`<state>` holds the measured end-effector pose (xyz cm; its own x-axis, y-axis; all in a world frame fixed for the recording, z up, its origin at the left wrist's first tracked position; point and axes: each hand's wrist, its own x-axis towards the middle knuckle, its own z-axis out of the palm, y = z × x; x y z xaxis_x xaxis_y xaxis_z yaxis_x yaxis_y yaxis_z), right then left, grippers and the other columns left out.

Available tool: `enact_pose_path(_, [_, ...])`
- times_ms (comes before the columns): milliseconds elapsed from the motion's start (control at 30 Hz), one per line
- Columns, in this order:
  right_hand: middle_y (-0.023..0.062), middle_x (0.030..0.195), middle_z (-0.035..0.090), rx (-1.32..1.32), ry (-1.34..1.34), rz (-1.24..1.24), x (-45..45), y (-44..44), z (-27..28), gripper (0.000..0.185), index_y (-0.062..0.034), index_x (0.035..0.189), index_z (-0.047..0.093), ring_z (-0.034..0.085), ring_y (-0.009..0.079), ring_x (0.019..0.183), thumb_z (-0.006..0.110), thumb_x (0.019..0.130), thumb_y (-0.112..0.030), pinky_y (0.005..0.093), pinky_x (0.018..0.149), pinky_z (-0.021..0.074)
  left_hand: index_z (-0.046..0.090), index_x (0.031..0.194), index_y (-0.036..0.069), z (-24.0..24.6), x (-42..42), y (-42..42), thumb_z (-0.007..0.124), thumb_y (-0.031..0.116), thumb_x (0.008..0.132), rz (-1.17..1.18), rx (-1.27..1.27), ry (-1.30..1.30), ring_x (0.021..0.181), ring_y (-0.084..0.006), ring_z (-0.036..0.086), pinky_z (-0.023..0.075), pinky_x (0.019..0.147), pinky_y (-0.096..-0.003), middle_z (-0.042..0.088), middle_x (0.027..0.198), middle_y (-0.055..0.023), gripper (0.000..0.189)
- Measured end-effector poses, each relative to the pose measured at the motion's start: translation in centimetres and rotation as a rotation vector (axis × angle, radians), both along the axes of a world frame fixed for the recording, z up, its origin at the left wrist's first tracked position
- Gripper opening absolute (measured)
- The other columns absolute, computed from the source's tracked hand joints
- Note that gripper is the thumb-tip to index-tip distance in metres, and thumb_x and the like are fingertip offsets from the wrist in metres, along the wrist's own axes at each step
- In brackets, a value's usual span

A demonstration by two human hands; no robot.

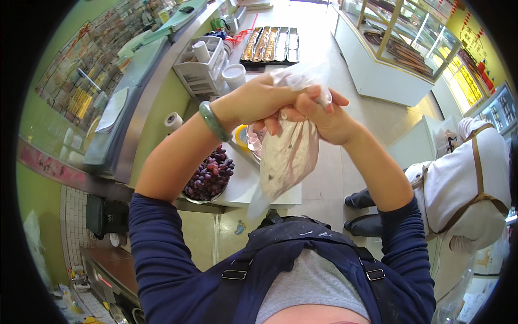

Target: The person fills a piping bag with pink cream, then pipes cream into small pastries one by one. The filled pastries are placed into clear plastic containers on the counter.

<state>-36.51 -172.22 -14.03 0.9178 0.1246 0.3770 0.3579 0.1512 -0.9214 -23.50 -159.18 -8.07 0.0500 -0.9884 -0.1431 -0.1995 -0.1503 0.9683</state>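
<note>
A clear plastic piping bag [289, 158] hangs in front of my chest, filled with thick off-white cream that has a few dark specks in it. Both hands are wrapped around its gathered neck. My left hand [271, 99], with a green bangle on the wrist, grips from the left. Against it, my right hand [330, 115] closes on the same neck, fingers overlapping. Loose plastic flares out above the hands. The lower end of the bag narrows to a clear, flat tip. Partly hidden behind the bag is a bowl [255, 141] holding pale pink pieces.
Dark grapes [210, 174] fill a round bowl on the white worktop [243, 188]. Beyond lies a black tray [270, 45] of long foil-lined tins. A white drawer organiser [202, 65] and lidded tub [234, 76] stand left. At right is a person in an apron [457, 186], near a glass display case [398, 40].
</note>
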Motion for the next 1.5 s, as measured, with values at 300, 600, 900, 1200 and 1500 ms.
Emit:
enact_pose_path(300, [0.0019, 0.106, 0.073, -0.869, -0.024, -0.61, -1.8, -2.8, -1.1, 0.028, -0.0103, 0.119, 0.069, 0.067, 0.0122, 0.1, 0.064, 0.1, -0.03, 0.0287, 0.083, 0.0537, 0.072, 0.092, 0.001, -2.1, -2.6, -3.4, 0.061, 0.022, 0.095, 0.032, -0.954, -0.375, 0.077, -0.0328, 0.064, 0.0519, 0.075, -0.0406, 0.07, 0.086, -0.0153, 0.025])
enact_pose_path(600, [0.001, 0.09, 0.067, -0.322, 0.209, -0.792, 2.7, -5.0, -6.9, 0.027, -0.002, 0.096, 0.068, 0.06, 0.0092, 0.084, 0.058, 0.104, -0.026, 0.0263, 0.075, 0.0497, 0.062, 0.129, 0.0, -6.5, 5.0, -7.4, 0.071, 0.026, 0.095, 0.077, -0.527, -0.09, 0.09, -0.0109, 0.059, 0.0515, 0.08, -0.0274, 0.066, 0.106, -0.0068, 0.044])
enact_pose_path(900, [0.0086, 0.068, 0.07, -0.3, -0.006, -0.929, 7.9, -5.1, -6.8, 0.053, -0.0009, 0.068, 0.062, 0.064, 0.0167, 0.063, 0.06, 0.101, -0.042, 0.0318, 0.068, 0.0524, 0.042, 0.144, -0.002, -20.1, 5.6, -8.6, 0.088, 0.048, 0.078, 0.068, -0.457, 0.249, 0.119, -0.0173, 0.056, 0.0472, 0.102, -0.0338, 0.058, 0.129, -0.0073, 0.094])
enact_pose_path(1200, [0.0137, 0.071, 0.07, -0.574, 0.056, -1.063, 9.2, -5.6, -9.0, 0.033, -0.0036, 0.079, 0.074, 0.067, 0.0314, 0.065, 0.066, 0.09, -0.033, 0.0405, 0.063, 0.0514, 0.046, 0.138, -0.002, -23.1, 5.0, -9.1, 0.09, 0.049, 0.077, 0.145, -0.558, 0.47, 0.116, -0.0149, 0.059, 0.0509, 0.098, -0.0315, 0.06, 0.127, -0.007, 0.091])
enact_pose_path(1500, [0.0182, 0.071, 0.068, -0.516, 0.108, -0.938, 6.5, -5.7, -9.6, 0.032, 0.0007, 0.08, 0.073, 0.066, 0.032, 0.064, 0.069, 0.086, -0.03, 0.0413, 0.064, 0.0515, 0.025, 0.156, 0.002, -23.0, 1.2, -8.1, 0.086, 0.06, 0.075, 0.206, -0.606, 0.399, 0.127, -0.0177, 0.051, 0.0453, 0.105, -0.0336, 0.051, 0.14, -0.0081, 0.117])
